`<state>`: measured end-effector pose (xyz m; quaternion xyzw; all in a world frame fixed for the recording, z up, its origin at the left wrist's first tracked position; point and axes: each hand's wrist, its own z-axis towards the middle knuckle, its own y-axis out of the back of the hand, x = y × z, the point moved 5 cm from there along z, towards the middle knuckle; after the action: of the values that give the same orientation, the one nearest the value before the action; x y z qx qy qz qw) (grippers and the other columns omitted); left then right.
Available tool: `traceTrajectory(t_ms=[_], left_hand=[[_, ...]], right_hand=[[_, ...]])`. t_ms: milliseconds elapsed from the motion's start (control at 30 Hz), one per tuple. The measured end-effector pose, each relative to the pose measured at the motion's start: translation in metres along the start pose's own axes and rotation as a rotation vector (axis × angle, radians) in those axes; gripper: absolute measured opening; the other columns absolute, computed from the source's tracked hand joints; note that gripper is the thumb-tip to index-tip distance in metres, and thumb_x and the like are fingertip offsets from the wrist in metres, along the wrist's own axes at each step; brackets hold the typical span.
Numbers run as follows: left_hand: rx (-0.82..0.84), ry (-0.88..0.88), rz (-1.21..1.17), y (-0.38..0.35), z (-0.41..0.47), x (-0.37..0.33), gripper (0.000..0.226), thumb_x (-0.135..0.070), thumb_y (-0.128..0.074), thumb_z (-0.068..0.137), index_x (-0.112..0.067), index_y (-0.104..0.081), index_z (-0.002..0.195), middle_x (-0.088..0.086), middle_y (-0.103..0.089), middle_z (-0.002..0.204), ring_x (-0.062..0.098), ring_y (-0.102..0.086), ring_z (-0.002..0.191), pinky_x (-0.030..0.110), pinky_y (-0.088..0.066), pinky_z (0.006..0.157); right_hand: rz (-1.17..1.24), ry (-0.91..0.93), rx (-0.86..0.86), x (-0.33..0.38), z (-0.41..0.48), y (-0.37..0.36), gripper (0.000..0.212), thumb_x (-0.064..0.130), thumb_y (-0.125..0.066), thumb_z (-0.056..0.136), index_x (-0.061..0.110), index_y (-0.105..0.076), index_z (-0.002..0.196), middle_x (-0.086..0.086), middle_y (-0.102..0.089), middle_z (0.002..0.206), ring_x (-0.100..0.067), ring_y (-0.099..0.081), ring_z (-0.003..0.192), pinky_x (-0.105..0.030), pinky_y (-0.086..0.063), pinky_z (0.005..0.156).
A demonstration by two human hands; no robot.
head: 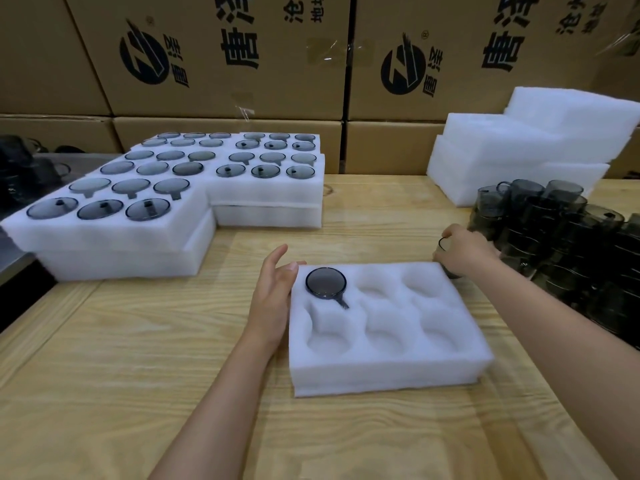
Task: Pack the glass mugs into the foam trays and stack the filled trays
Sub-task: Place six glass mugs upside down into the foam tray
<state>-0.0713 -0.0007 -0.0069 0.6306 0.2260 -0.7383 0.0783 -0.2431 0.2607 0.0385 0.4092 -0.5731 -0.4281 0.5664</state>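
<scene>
A white foam tray (388,372) with several round pockets lies on the wooden table in front of me. One smoky glass mug (325,283) sits in its far left pocket, handle pointing toward me. My left hand (273,296) rests open against the tray's left edge. My right hand (462,249) is closed around another mug (446,252) just past the tray's far right corner, beside a pile of loose dark glass mugs (568,244).
Filled foam trays (194,199) stand stacked at the far left and centre. A pile of foam trays without mugs (526,150) sits at the far right. Cardboard boxes (225,57) form a wall behind the table.
</scene>
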Motion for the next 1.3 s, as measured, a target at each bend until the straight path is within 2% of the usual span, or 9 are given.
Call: traceTrajectory(t_ms=[167, 267, 333, 467, 533, 667, 867, 1100, 1300], left_hand=[[-0.091, -0.002, 0.053, 0.002, -0.001, -0.005, 0.030, -0.016, -0.057, 0.094, -0.032, -0.056, 0.119, -0.003, -0.070, 0.106, 0.023, -0.064, 0.106, 0.046, -0.048, 0.097], [-0.134, -0.140, 0.123, -0.004, 0.000, -0.028, 0.031, -0.013, -0.058, 0.094, -0.033, -0.053, 0.117, -0.004, -0.070, 0.106, 0.008, -0.062, 0.104, 0.031, -0.046, 0.091], [-0.033, -0.244, 0.179, -0.017, 0.000, -0.047, 0.038, -0.012, -0.060, 0.092, -0.035, -0.049, 0.120, -0.003, -0.068, 0.111, 0.003, -0.060, 0.106, 0.025, -0.044, 0.091], [0.318, -0.245, 0.382, -0.057, 0.000, -0.060, 0.061, -0.029, -0.067, 0.087, -0.041, -0.035, 0.138, -0.010, -0.060, 0.127, -0.005, -0.052, 0.119, 0.024, -0.044, 0.099], [0.357, -0.265, 0.478, -0.071, 0.000, -0.056, 0.068, -0.023, -0.069, 0.087, -0.036, -0.033, 0.143, -0.004, -0.056, 0.131, -0.001, -0.050, 0.122, 0.023, -0.044, 0.097], [0.316, -0.257, 0.600, -0.082, 0.001, -0.040, 0.079, -0.029, -0.078, 0.077, -0.038, -0.034, 0.142, -0.011, -0.058, 0.122, -0.002, -0.054, 0.113, 0.011, -0.042, 0.075], [0.330, -0.290, 0.795, -0.085, 0.001, -0.029, 0.099, -0.039, -0.082, 0.070, -0.040, -0.020, 0.147, -0.008, -0.055, 0.113, 0.011, -0.055, 0.111, 0.031, -0.045, 0.097], [0.331, -0.308, 0.881, -0.085, -0.004, -0.030, 0.076, -0.042, -0.068, 0.081, -0.030, -0.030, 0.146, -0.008, -0.055, 0.128, 0.016, -0.051, 0.119, 0.040, -0.040, 0.102], [0.357, -0.352, 0.875, -0.086, -0.010, -0.037, 0.070, -0.037, -0.054, 0.072, -0.031, -0.037, 0.140, -0.011, -0.058, 0.125, 0.015, -0.053, 0.116, 0.040, -0.042, 0.097]], right_hand=[[0.225, 0.033, -0.143, 0.004, -0.013, 0.036, 0.046, 0.020, -0.063, 0.081, 0.020, -0.053, 0.125, -0.016, -0.054, 0.123, -0.033, -0.052, 0.110, -0.036, -0.046, 0.084], [0.432, 0.160, -0.233, 0.021, -0.039, 0.068, 0.039, 0.027, -0.065, 0.081, 0.025, -0.057, 0.119, -0.008, -0.058, 0.113, -0.026, -0.054, 0.102, -0.035, -0.050, 0.072], [0.533, 0.290, -0.137, 0.041, -0.062, 0.073, 0.034, 0.032, -0.068, 0.080, 0.034, -0.058, 0.112, -0.001, -0.058, 0.107, -0.021, -0.055, 0.089, -0.027, -0.043, 0.059], [0.657, 0.561, 0.170, 0.082, -0.104, 0.059, 0.034, 0.031, -0.072, 0.080, 0.041, -0.058, 0.109, 0.005, -0.057, 0.109, -0.011, -0.060, 0.086, -0.032, -0.051, 0.076], [0.628, 0.647, 0.236, 0.090, -0.113, 0.055, 0.035, 0.027, -0.068, 0.084, 0.041, -0.055, 0.113, 0.008, -0.055, 0.116, -0.011, -0.062, 0.093, -0.031, -0.050, 0.083], [0.488, 0.654, 0.302, 0.083, -0.108, 0.048, 0.034, 0.028, -0.066, 0.086, 0.038, -0.053, 0.116, 0.011, -0.053, 0.121, -0.013, -0.062, 0.096, -0.031, -0.050, 0.087], [0.269, 0.682, 0.320, 0.085, -0.101, 0.033, 0.051, 0.032, -0.066, 0.084, 0.025, -0.048, 0.132, 0.009, -0.051, 0.133, -0.012, -0.060, 0.101, -0.033, -0.047, 0.093], [0.196, 0.692, 0.335, 0.083, -0.096, 0.021, 0.055, 0.031, -0.068, 0.084, 0.019, -0.047, 0.133, 0.006, -0.051, 0.128, -0.012, -0.056, 0.105, -0.036, -0.049, 0.090], [0.192, 0.707, 0.336, 0.082, -0.092, 0.013, 0.052, 0.035, -0.069, 0.081, 0.025, -0.051, 0.129, 0.012, -0.053, 0.128, -0.007, -0.048, 0.117, -0.023, -0.042, 0.092]])
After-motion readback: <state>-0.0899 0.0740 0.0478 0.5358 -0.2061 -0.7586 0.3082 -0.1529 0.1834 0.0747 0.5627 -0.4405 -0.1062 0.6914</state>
